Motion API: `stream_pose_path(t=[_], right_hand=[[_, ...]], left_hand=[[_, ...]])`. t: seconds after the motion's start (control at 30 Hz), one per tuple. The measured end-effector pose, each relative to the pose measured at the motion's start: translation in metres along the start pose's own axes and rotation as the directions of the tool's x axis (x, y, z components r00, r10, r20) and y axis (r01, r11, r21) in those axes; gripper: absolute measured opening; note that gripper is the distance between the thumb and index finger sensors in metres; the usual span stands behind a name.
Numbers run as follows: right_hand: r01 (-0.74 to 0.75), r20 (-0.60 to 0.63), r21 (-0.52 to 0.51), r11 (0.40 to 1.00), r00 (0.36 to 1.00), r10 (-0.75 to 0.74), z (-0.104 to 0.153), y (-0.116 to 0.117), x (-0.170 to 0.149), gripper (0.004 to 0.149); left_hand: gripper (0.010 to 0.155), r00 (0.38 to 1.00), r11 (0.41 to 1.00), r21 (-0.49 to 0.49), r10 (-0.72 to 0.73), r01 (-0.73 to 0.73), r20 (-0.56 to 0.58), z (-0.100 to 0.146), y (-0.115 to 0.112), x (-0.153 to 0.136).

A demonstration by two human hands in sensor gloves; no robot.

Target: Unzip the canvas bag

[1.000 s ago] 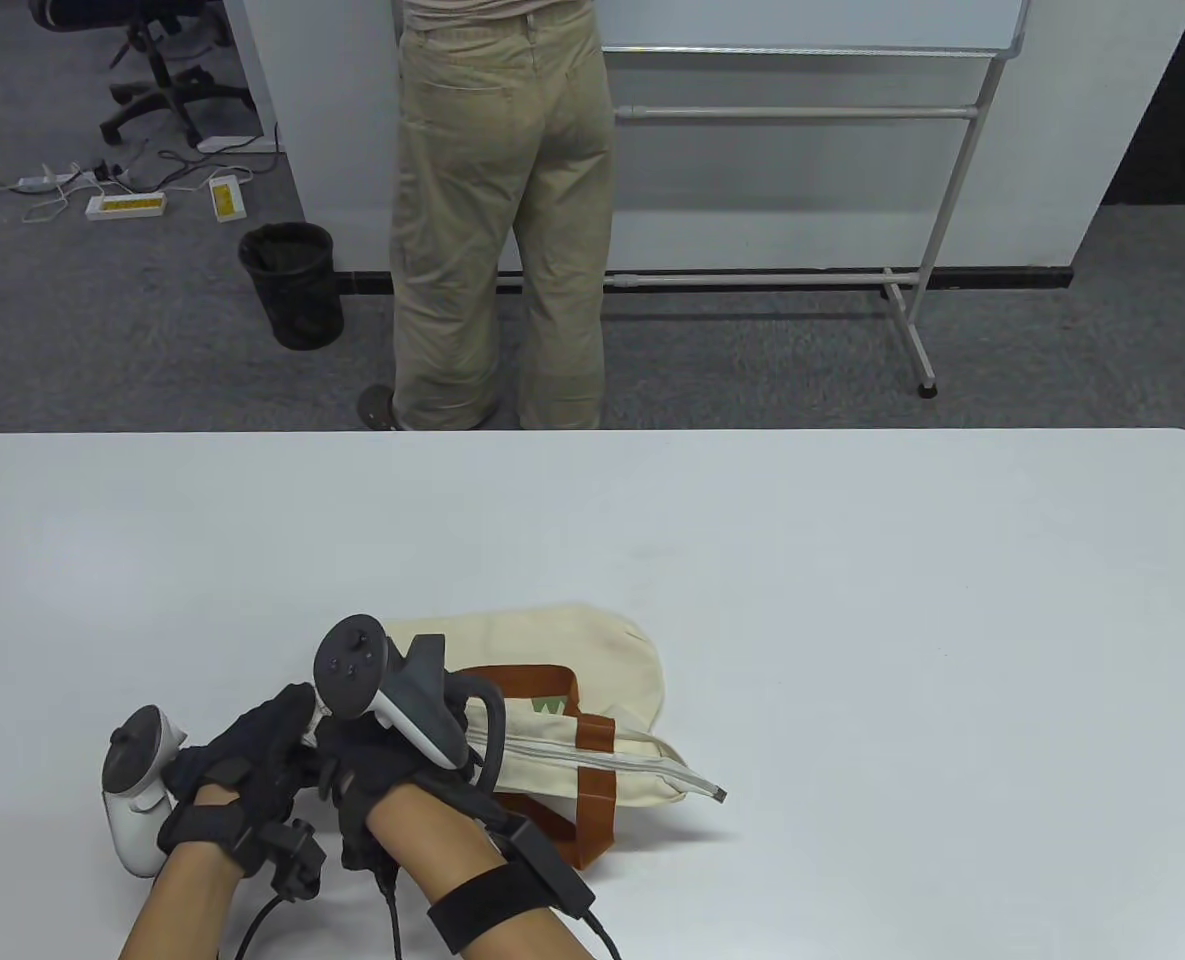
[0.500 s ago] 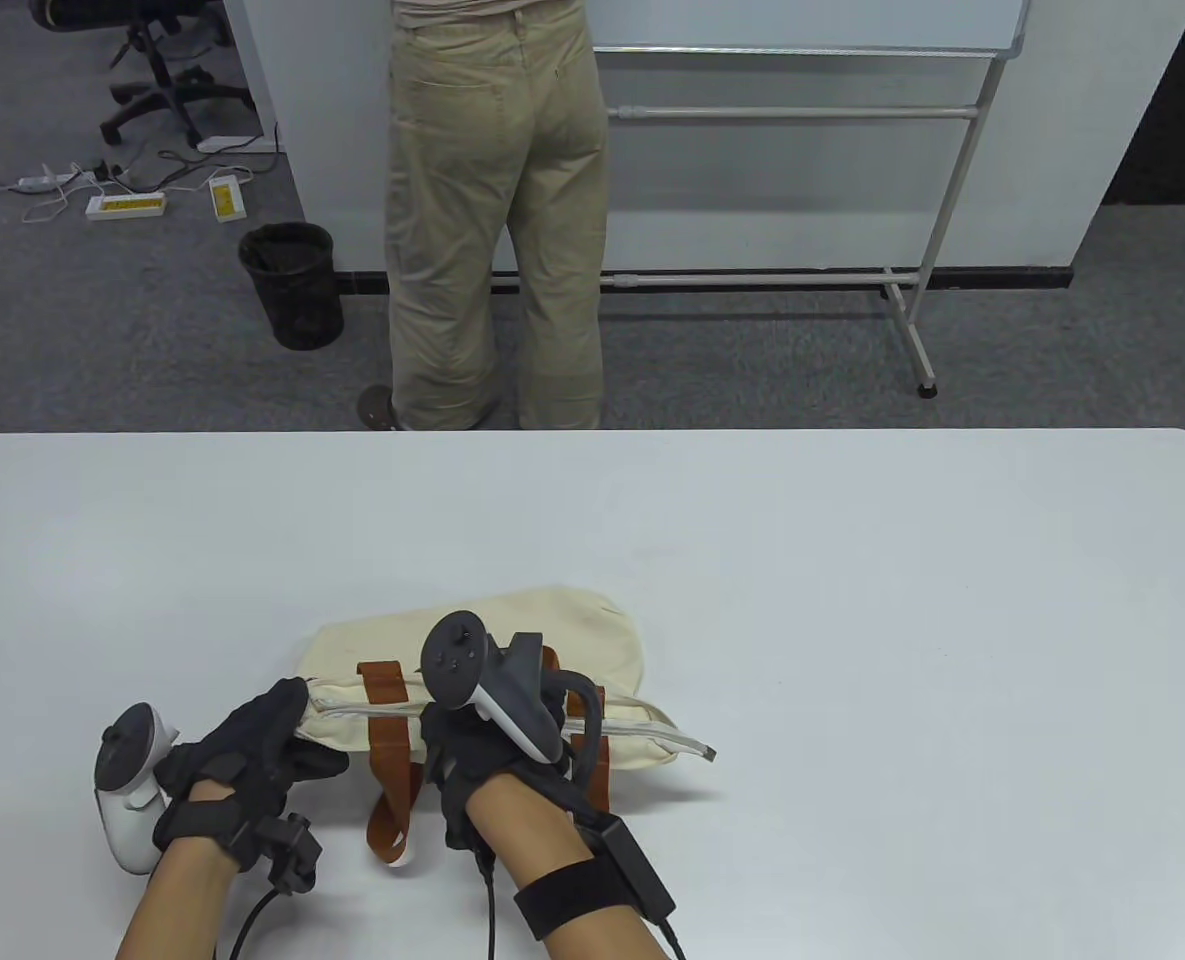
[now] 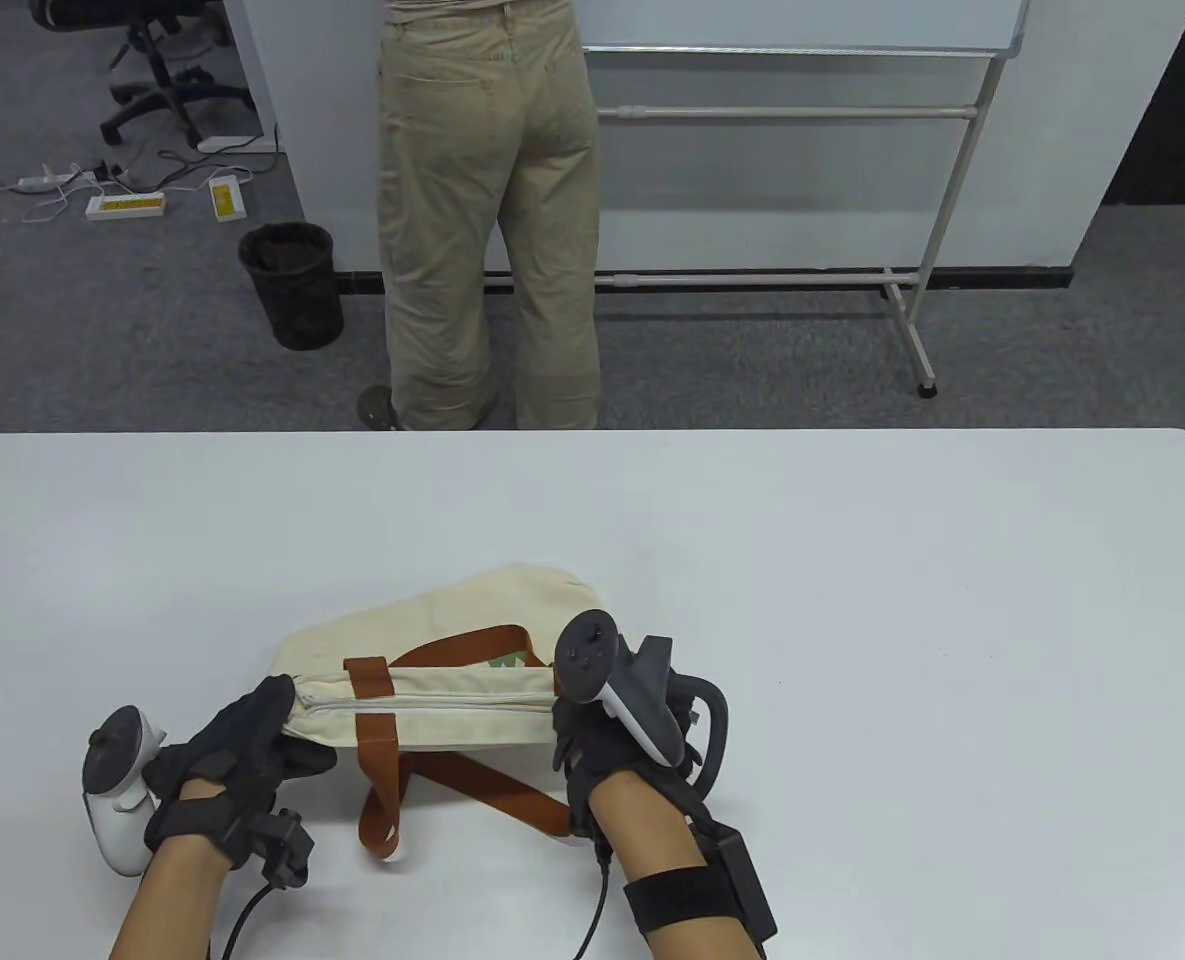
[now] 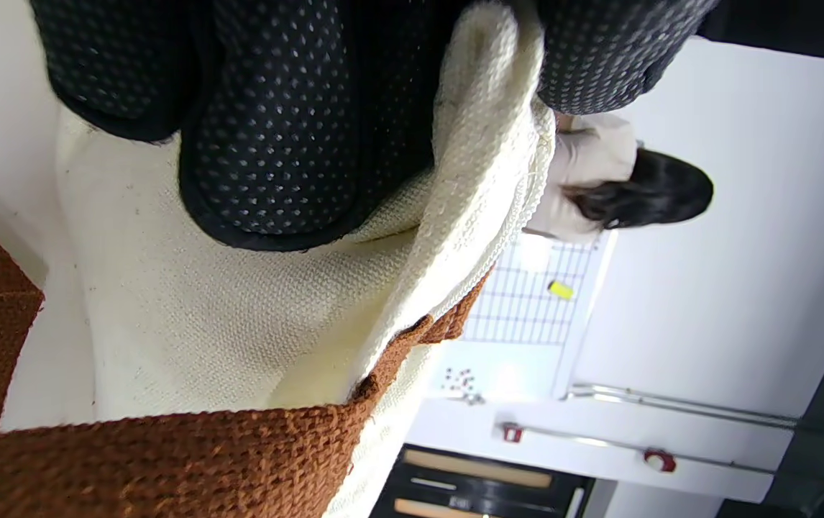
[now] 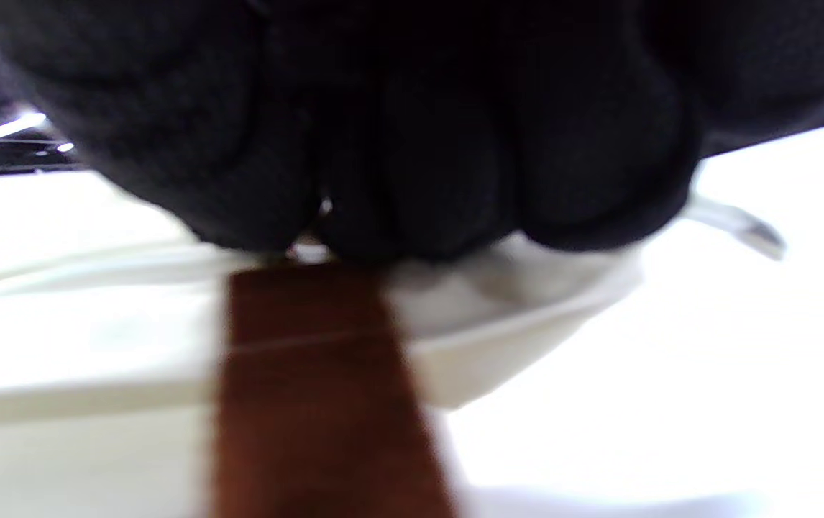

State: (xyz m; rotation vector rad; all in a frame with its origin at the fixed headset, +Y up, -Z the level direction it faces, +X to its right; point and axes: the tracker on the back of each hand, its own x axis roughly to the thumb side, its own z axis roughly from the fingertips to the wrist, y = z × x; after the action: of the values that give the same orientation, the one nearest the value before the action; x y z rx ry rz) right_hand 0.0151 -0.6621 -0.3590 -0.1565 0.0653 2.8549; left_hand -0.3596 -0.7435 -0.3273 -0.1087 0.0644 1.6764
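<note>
On the white table [image 3: 852, 600], my left hand [image 3: 237, 755] grips the bag [image 3: 432, 650] end; my right hand [image 3: 617, 760], clenched at the zipper [image 3: 422, 702], should pull level.

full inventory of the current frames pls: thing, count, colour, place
canvas bag: 1, cream, near edge of table, lying flat between the hands
bag straps: 2, rust brown, across the bag and trailing toward the near edge
zipper: 1, pale, along the bag's near top edge
table: 1, white, fills lower half of table view
bystander: 1, khaki trousers, standing beyond the table, back turned
whiteboard stand: 1, white and metal, behind the table on the right
bin: 1, black mesh, on the floor, left of bystander
office chair: 1, black, top left
power strips: several, white and yellow, on the floor, left
left hand: black glove, grips the bag's left end
right hand: black glove, at the bag's right end; grip hidden
</note>
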Motion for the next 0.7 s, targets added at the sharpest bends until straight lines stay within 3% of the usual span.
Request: stream_pose_path(t=[0.33,0.47,0.7], right_hand=[[-0.002,-0.124,-0.04,0.999,0.992,-0.003,0.0,-0.023,-0.063,0.041],[0.068,-0.178,-0.029,0.997,0.981,-0.072,0.002,-0.03,-0.092,0.041],[0.088,-0.17,-0.008,0.996,0.981,-0.088,0.004,-0.028,-0.1,0.043]], left_hand=[[0.049,1.0,1.0,0.017,0.001,-0.001,0.0,0.001,0.002,0.001],[0.048,1.0,1.0,0.017,0.001,-0.001,-0.008,0.001,0.002,0.0],[0.048,1.0,1.0,0.019,0.009,-0.009,-0.003,0.001,-0.01,0.0]])
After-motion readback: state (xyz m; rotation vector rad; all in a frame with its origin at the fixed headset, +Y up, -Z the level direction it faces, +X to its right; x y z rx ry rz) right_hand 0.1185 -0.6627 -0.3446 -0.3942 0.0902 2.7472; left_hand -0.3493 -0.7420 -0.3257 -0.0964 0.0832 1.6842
